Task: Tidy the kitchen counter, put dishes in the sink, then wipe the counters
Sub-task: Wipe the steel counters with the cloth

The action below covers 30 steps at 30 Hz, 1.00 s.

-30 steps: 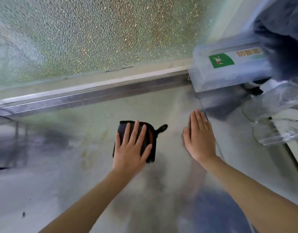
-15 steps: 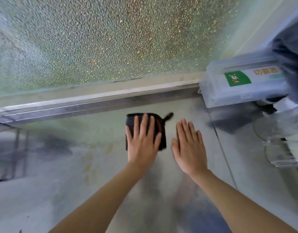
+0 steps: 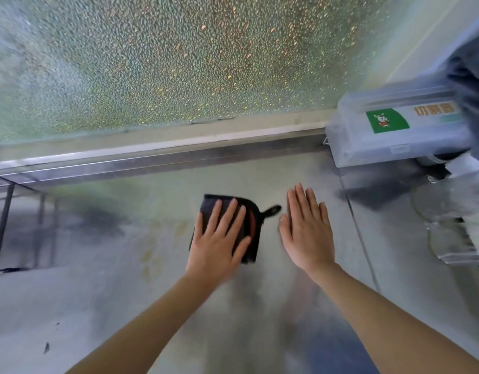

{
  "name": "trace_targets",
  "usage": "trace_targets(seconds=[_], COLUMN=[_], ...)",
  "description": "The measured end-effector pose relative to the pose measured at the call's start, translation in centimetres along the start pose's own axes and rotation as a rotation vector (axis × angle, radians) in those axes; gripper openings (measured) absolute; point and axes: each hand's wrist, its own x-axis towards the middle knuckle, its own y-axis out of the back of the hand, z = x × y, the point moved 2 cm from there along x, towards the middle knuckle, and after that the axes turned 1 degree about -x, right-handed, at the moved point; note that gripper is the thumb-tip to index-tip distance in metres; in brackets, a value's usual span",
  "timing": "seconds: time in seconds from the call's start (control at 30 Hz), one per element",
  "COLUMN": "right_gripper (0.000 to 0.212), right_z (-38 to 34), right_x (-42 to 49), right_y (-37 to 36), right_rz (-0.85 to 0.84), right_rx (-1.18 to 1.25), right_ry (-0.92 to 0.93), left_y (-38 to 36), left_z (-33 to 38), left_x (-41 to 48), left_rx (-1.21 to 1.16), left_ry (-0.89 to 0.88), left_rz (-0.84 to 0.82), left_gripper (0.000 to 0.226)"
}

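Note:
A folded black cloth [image 3: 210, 203] with a small loop at its right corner lies on the grey metal counter [image 3: 119, 298], below the window ledge. My left hand [image 3: 219, 244] lies flat on it, fingers spread, pressing it down and covering most of it. Just to its right, my right hand [image 3: 306, 230] rests palm down on the bare counter with fingers together, holding nothing. It is close to the cloth's loop without touching it.
A textured glass window [image 3: 179, 63] and its metal ledge run along the back. A translucent plastic box [image 3: 395, 141] with a green label sits at the back right, clear glassware [image 3: 449, 238] in front of it. A dark wire rack [image 3: 3, 220] stands at the left.
My left hand pushed the cloth away toward the window, then drew it slightly back. My right hand slid left, closer to the cloth.

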Motion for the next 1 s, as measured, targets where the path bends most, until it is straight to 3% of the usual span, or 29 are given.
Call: trace_targets(seconds=[0.07, 0.13, 0.27, 0.33, 0.5, 0.63, 0.8, 0.87, 1.0], right_gripper=[0.060, 0.059, 0.061, 0.064, 0.070, 0.071, 0.052, 0.043, 0.046], right_z=[0.0, -0.1, -0.1, -0.1, 0.0, -0.1, -1.1, -2.2, -4.9], right_x=[0.0, -0.1, -0.1, -0.1, -0.2, -0.2, -0.8, -2.1, -5.0], right_y=[0.0, 0.0, 0.0, 0.0, -0.1, 0.1, 1.4, 1.2, -0.4], right_rz=[0.004, 0.010, 0.025, 0.024, -0.009, -0.019, 0.059, 0.083, 0.002], right_rx=[0.008, 0.012, 0.018, 0.030, 0.003, 0.014, -0.034, -0.025, -0.022], right_ry=[0.000, -0.004, -0.007, -0.004, 0.009, -0.002, -0.018, 0.006, 0.140], left_y=[-0.3, 0.1, 1.4, 1.3, -0.2, -0.2, 1.3, 1.3, 0.0], left_z=[-0.9, -3.3, -6.9, -5.8, -1.9, -4.7, -7.5, -6.3, -3.6], left_x=[-2.7, -2.5, 1.0, 0.7, -7.7, -11.1, -7.1, -7.6, -12.7], left_rx=[0.011, 0.038, -0.050, -0.079, -0.018, 0.007, -0.032, -0.067, -0.074], left_ry=[-0.168, -0.160, 0.349, 0.447, 0.297, 0.207, 0.413, 0.413, 0.345], left_rz=[-0.056, -0.036, 0.014, 0.024, -0.031, -0.073, -0.057, -0.056, -0.043], left_gripper=[0.058, 0.060, 0.060, 0.060, 0.064, 0.066, 0.073, 0.072, 0.066])
